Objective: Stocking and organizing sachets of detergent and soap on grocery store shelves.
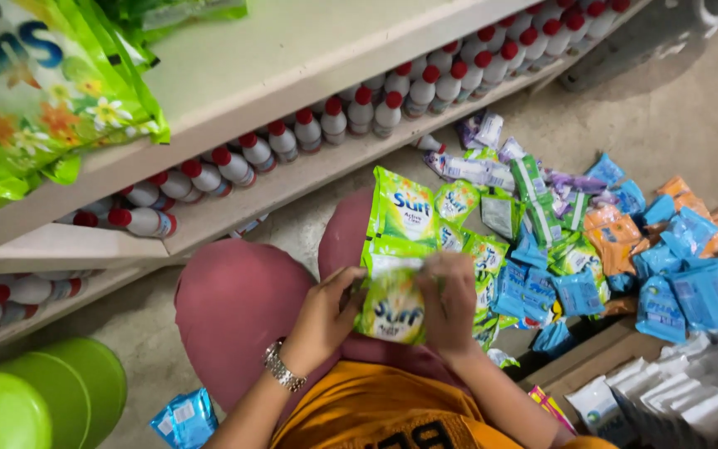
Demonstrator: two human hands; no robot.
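Hands: left (319, 320) and right (449, 301) pinch green sachet strip (394, 274) taut over lap | blue sachets (675, 287) heaped on floor (691, 108)

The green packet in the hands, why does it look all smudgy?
In the head view, the right hand is smeared by motion blur, and it blurs the top of the green packet too. The left hand looks sharper. The white bottles on the shelf are soft but readable; light is even, without strong glare.

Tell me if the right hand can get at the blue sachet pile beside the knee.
Probably yes: the right hand sits beside the blue sachets, nothing between, but it holds the green sachet strip.
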